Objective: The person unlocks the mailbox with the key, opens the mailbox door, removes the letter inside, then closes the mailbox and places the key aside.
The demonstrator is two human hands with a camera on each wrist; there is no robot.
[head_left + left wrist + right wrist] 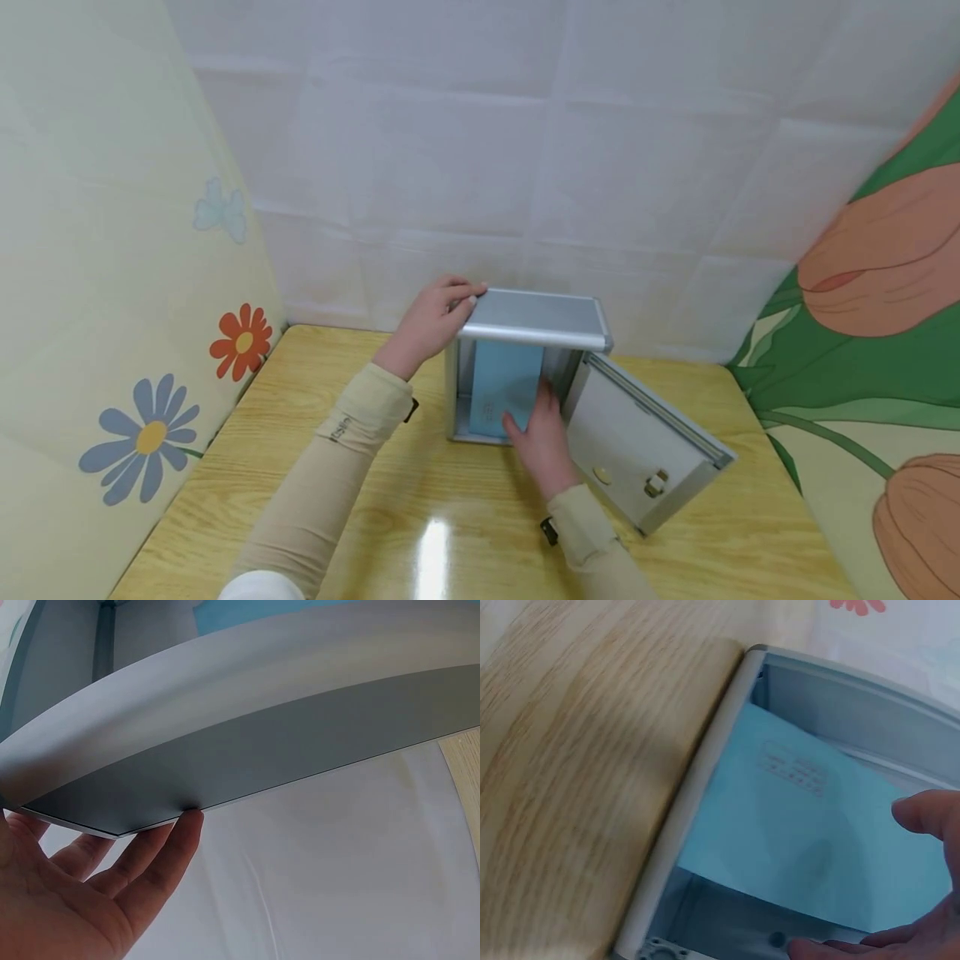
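Note:
A grey metal box (536,315) stands upright on the table, its front facing me. Inside leans a flat, light blue rectangle (506,387) with small red print; whether it is an envelope or a thin carton I cannot tell. My left hand (435,321) rests on the box's top left corner. In the left wrist view its fingers (161,866) touch the edge of the top panel. My right hand (546,437) reaches into the box at the blue rectangle's right edge. Its thumb (922,814) is spread from the other fingers, with no visible grip on the rectangle.
The box's door (637,442) swings out to the right, with a small lock (656,483) on its inner face. Beneath lies a wood-grain table (360,533). A white sheet (450,150) hangs close behind; flower-printed panels (112,250) flank the table.

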